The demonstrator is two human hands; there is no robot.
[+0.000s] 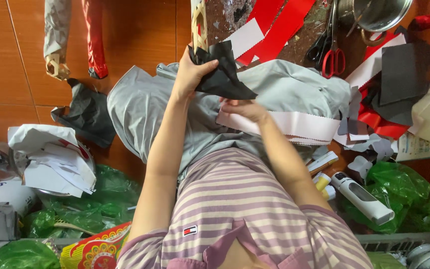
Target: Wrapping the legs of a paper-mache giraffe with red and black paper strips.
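Close to us, our right hand point(245, 108) pinches the white paper strip point(294, 127) lying on our grey lap. A bit further, our left hand point(191, 69) grips the crumpled black paper point(225, 74). We think the black piece is not stuck on yet. Beyond lie red-handled scissors point(332, 55) and red paper strips point(279, 25).
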